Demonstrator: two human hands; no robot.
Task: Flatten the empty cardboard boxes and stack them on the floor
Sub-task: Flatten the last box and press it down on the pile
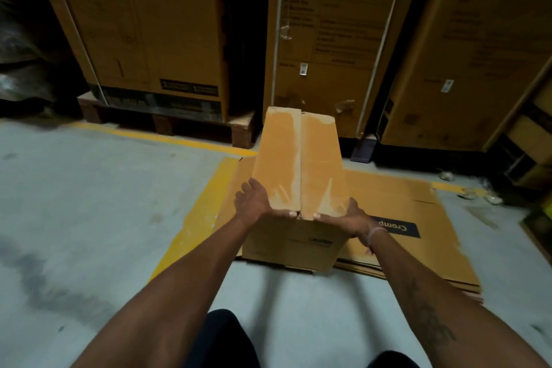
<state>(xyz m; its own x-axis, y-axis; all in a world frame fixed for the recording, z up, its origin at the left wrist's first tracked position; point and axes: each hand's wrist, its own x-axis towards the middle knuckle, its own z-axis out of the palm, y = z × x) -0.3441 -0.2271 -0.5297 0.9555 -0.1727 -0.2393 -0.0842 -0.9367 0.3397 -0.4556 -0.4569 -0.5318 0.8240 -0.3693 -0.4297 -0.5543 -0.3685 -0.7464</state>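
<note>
A long brown cardboard box (298,164) stands unflattened on a pile of flattened cardboard sheets (412,224) on the floor. Its two top flaps meet at a centre seam. My left hand (254,200) grips the near left corner of the top, with the thumb hooked over the near edge by the seam. My right hand (349,218) grips the near right corner the same way. The box's near face (292,245) shows below my hands.
Tall printed cartons (149,27) on a pallet (167,122) and more big cartons (331,39) line the back wall. Grey concrete floor (89,188) with yellow painted lines (191,218) spreads left. Scraps of clear tape (478,193) lie at the right. My knees show at the bottom.
</note>
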